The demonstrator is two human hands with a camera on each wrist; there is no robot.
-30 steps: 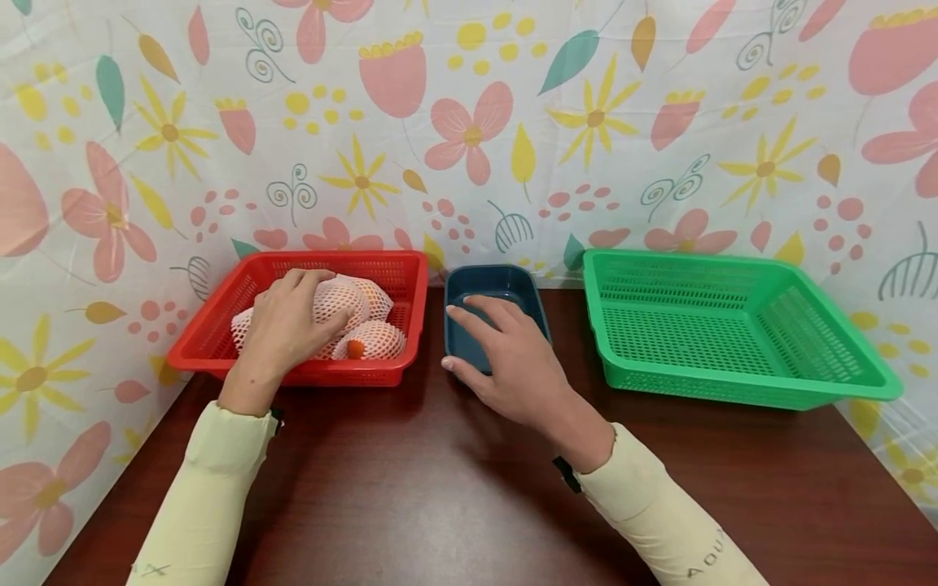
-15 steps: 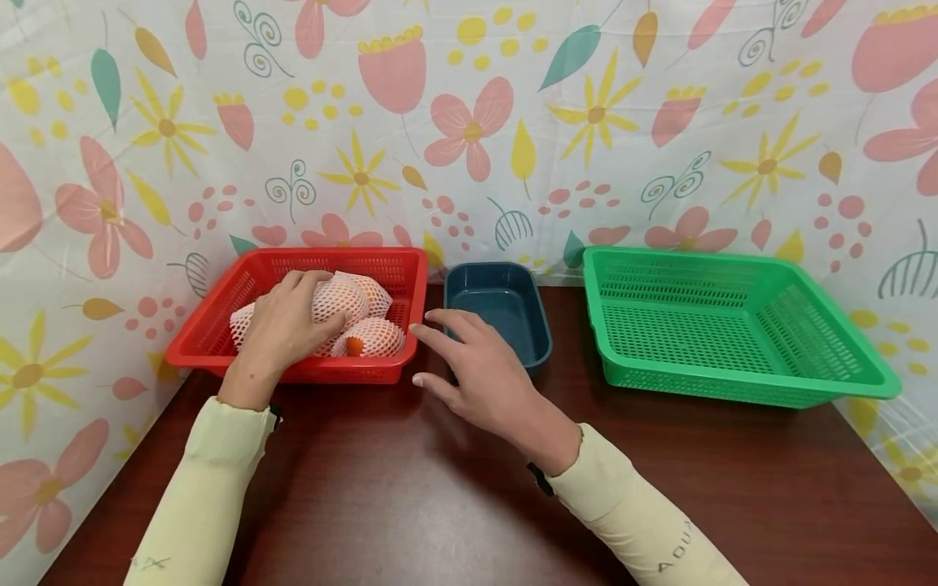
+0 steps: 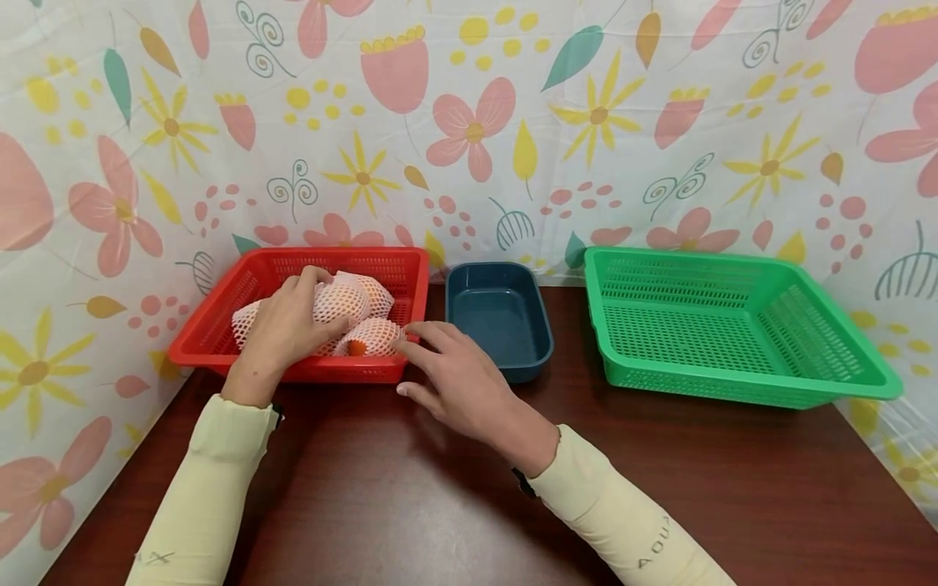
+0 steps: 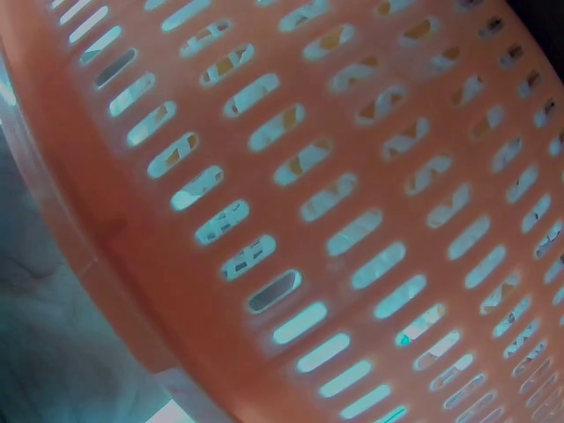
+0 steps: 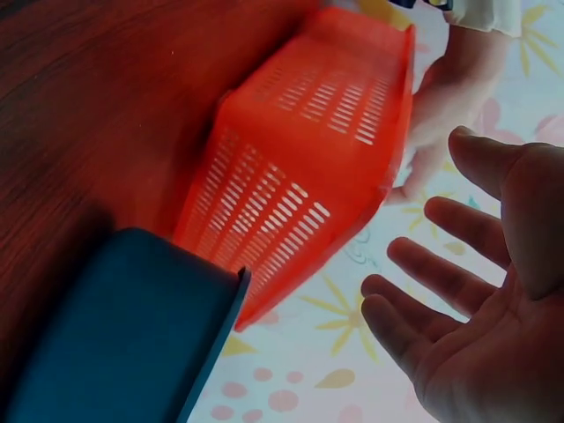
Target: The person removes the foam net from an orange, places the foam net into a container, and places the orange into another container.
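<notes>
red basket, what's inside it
Inside the red basket are several rounded white-netted items, with orange showing through. The left grip covers some of them, so the exact count and whatever lies beneath cannot be seen.

Two hands [image 3: 287, 324] [image 3: 463, 381], two baskets [image 3: 304, 372] [image 3: 740, 380], one tray [image 3: 500, 319]

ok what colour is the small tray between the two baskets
The small tray is dark blue, best seen in the head view.

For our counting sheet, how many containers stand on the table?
3: the red basket at the picture's left, the blue tray in the middle, the green basket at the right. None seems hidden.
</notes>
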